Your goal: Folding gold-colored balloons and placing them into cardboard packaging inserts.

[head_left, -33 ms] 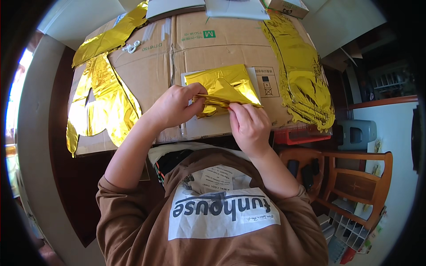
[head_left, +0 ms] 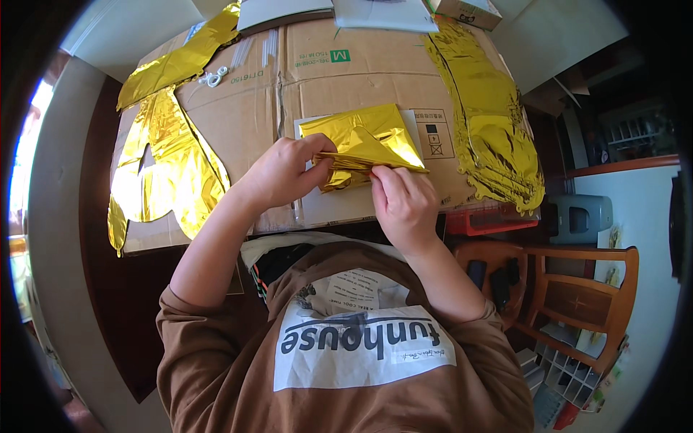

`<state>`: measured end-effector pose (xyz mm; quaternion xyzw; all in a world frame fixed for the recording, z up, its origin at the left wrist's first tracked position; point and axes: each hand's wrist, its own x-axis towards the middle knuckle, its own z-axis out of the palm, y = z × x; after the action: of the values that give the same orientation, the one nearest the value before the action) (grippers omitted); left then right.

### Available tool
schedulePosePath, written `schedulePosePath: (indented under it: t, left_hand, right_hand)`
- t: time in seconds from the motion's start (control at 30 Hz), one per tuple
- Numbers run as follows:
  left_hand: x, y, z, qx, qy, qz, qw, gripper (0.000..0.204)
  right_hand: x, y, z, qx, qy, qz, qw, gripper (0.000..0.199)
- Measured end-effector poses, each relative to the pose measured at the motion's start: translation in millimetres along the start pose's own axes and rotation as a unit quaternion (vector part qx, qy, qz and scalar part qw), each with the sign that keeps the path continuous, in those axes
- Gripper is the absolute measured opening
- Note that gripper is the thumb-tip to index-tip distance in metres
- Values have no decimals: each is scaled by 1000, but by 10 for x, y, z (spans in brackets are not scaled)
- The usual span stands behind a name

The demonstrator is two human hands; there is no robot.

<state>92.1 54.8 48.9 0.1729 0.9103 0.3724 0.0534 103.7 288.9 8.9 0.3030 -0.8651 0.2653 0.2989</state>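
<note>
A folded gold foil balloon (head_left: 361,130) lies on a white sheet (head_left: 328,209) on the cardboard surface in front of me. My left hand (head_left: 285,173) pinches its near-left edge, thumb and fingers closed on the gathered layers. At the near-right edge, my right hand (head_left: 406,202) grips the foil between thumb and fingertips. The near edge is bunched into several thin folds between the two hands. My fingers hide part of the foil at both ends.
Flat gold foil balloons lie at the left (head_left: 162,159), the far left (head_left: 180,61) and the right (head_left: 487,115). White ribbon rolls (head_left: 213,76) sit near the left ones. Papers (head_left: 386,14) and a small box (head_left: 469,11) are at the back. A wooden chair (head_left: 577,289) stands right.
</note>
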Motion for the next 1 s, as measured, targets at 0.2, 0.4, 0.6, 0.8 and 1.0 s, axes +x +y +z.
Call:
schedulePosePath:
  t: [0.2, 0.4, 0.6, 0.8, 1.0]
  left_hand:
    - [43, -115, -31, -88, 5, -50, 995, 18]
    - [78, -181, -47, -146, -5, -81, 986, 16]
    - [90, -232, -55, -214, 5, -73, 974, 17]
    - [98, -105, -111, -214, 52, -59, 974, 17]
    - [75, -52, -137, -108, 71, -23, 991, 15]
  right_hand:
    - [36, -14, 163, -29, -15, 49, 998, 22]
    - [16, 10, 235, -5, -16, 42, 999, 22]
    - [-17, 50, 253, 31, -41, -84, 995, 24]
    - [-25, 36, 258, 28, -120, -44, 991, 35]
    - [27, 2, 259, 20, -142, -28, 989, 39]
